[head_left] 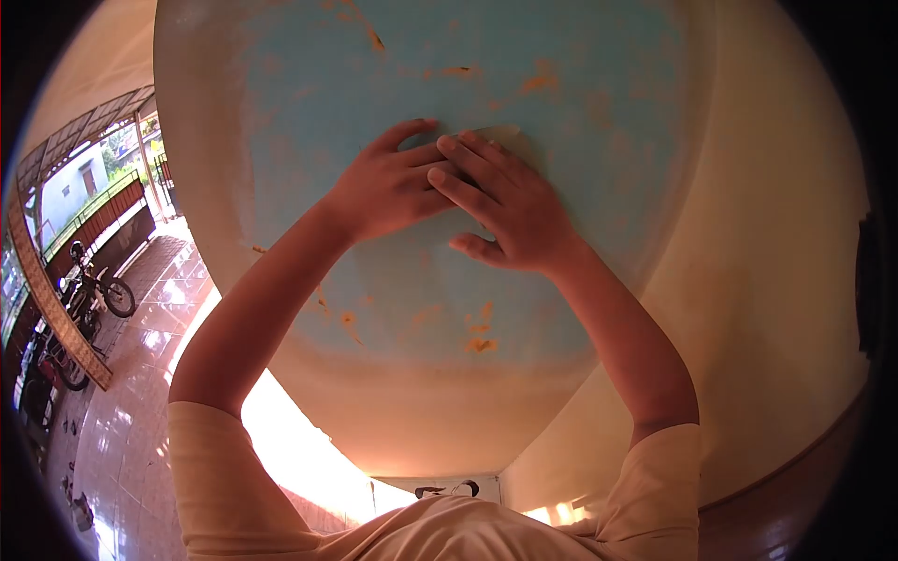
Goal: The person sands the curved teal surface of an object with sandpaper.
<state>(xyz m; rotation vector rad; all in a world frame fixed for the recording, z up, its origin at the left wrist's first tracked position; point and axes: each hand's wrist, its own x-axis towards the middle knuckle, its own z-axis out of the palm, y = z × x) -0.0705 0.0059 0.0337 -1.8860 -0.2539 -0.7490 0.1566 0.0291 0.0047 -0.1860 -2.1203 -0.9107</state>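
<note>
A panel (430,309), blue-green in its middle and beige round its rim, is faced by both hands. Near the panel's middle, the left hand (402,187) is laid flat, its thumb parted from its stretched fingers. The right hand (514,206) is also spread flat there, its fingers overlapping those of the left. A pale sheet (507,134) is partly covered by the right hand on the panel; whether its hidden part is gripped cannot be told. The panel is marked with orange patches (540,77). Left of the panel, a motorcycle (84,292) is parked by a tiled floor (140,374); right of it, a wall (776,234) is seen.
</note>
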